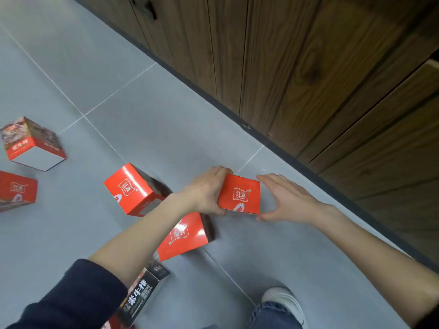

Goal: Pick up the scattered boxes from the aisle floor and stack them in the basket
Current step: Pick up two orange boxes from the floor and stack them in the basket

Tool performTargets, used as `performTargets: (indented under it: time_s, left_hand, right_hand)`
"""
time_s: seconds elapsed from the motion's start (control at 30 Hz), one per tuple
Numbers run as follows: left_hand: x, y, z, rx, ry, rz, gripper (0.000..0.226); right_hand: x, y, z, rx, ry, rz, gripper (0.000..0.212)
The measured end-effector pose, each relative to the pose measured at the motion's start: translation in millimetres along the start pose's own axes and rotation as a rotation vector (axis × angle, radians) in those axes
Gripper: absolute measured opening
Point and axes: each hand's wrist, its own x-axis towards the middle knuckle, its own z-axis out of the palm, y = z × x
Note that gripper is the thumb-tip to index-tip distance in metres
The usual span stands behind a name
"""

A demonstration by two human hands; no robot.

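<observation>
Left hand [205,191] gripping red box [238,194], right hand [285,200] alongside, fingers wide

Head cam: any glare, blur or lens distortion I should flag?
Head view: white glare streaks on the red box under the left forearm and on the tilted box; the left-edge box is smeared; the held box is sharp; the skirting edge reads near straight; shadows soft.

红派 in a white emblem atop the rightmost red box [240,194] — same emblem on the left red box [127,187] and, turned sideways, the lower red box [183,233]. 素牛排 in large white characters down the black-sided box [142,293].
</observation>
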Motion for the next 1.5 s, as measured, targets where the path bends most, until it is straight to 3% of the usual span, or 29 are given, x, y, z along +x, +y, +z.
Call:
performTargets:
  time_s: [0.23, 0.5, 0.7, 0.8, 1.0, 1.13, 1.23, 1.5]
  left_hand:
    - [-16, -6, 28, -0.314, 0.186, -0.088, 0.086]
    - [-27, -9, 40, -0.343, 0.204, -0.093, 0.085]
    - [-64, -26, 28, -0.231, 0.163, -0.080, 0.117]
    - [-96, -45, 29, -0.147, 0.141, -0.189, 0.124]
    - [-137, -61, 65, 0.037, 0.116, -0.301, 0.118]
    - [-133, -66, 80, 0.077, 0.205, -0.284, 0.097]
    - [-130, -69, 73, 0.062, 0.185, -0.291, 0.090]
    - [-150, -60, -25, -0.148, 0.049, -0.426, 0.118]
  right_hand:
    - [28, -13, 22, -0.121, 0.036, -0.130, 0.116]
    - [37, -15, 38, -0.005, 0.089, -0.138, 0.083]
    - [32, -28, 20, 0.084, 0.039, -0.161, 0.088]
    - [31, -32, 11, 0.092, 0.016, -0.168, 0.086]
    - [31, -27, 15, 0.086, 0.019, -0.122, 0.089]
    - [27, -27, 21, 0.074, -0.001, -0.097, 0.092]
    - [22, -27, 21, 0.055, -0.016, -0.086, 0.093]
    - [8, -50, -32, -0.049, -0.006, -0.083, 0.095]
